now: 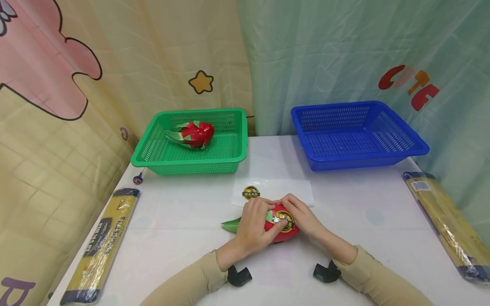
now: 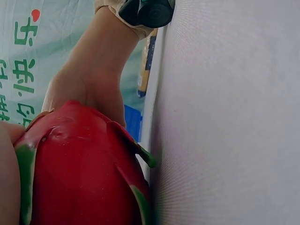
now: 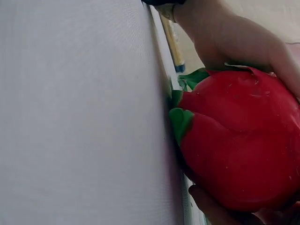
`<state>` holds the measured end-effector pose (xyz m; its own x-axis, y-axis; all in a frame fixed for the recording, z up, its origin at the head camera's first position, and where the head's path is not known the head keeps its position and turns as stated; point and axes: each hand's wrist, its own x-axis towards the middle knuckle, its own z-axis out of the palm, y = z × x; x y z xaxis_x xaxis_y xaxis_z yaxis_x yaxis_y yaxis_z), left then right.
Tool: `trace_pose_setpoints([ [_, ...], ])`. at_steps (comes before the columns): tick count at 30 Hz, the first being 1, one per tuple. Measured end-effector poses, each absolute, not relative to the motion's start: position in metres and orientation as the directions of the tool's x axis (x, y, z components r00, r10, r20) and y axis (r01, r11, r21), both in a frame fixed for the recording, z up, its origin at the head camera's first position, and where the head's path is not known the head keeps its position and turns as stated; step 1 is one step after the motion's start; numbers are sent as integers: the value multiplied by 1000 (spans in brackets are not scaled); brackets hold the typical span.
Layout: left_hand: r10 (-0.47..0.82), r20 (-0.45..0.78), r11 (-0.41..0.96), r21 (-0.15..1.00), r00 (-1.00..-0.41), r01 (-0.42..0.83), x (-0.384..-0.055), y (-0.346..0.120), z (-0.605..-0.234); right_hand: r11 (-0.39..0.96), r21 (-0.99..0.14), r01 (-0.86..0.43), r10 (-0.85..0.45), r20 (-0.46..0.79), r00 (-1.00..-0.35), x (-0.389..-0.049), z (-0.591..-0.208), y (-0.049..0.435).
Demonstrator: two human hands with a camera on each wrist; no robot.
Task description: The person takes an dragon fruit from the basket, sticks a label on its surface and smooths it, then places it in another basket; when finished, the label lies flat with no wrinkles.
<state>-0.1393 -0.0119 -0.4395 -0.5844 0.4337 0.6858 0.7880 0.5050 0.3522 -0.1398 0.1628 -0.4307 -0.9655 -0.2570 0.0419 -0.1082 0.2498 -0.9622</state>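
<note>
On the white table (image 1: pixel 183 255), near side of the label sheet (image 1: pixel 283 189): red dragon fruit (image 1: pixel 285 236) on its side, green leaves (image 1: pixel 231 225) toward the person's left. Judged fairly light, firm, smooth enough to slip; leaf tips likely bend easily. Best hold: round the body, clear of the leaves. Left hand (image 1: pixel 254 225) curled over it, thumb on the sticker (image 1: pixel 286 219); right hand (image 1: pixel 304 216) cups the opposite end, fingers bent.

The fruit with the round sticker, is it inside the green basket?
No, the left hand and right hand hold the fruit outside the green basket.
</note>
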Motion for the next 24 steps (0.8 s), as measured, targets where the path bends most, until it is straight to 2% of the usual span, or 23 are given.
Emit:
trace_pose_setpoints([
  [5,438,680,505,355,-588,787,-140,-13,-441,239,-964,-114,-310,36,-950,-140,-430,164],
  [12,429,708,496,335,-561,801,-142,-13,-439,191,-971,-142,-336,71,-939,-138,-429,163],
  [15,430,696,496,351,-575,795,-142,-14,-439,209,-966,-156,-345,76,-935,-138,-428,163],
  [18,430,678,493,377,-596,784,-142,-15,-440,246,-961,-125,-376,24,-926,-140,-428,167],
  [21,430,665,485,401,-611,777,-142,-15,-441,249,-963,-104,-478,-29,-878,-144,-427,176],
  [24,435,664,470,408,-608,783,-143,-16,-440,183,-979,-93,-623,-43,-781,-149,-426,190],
])
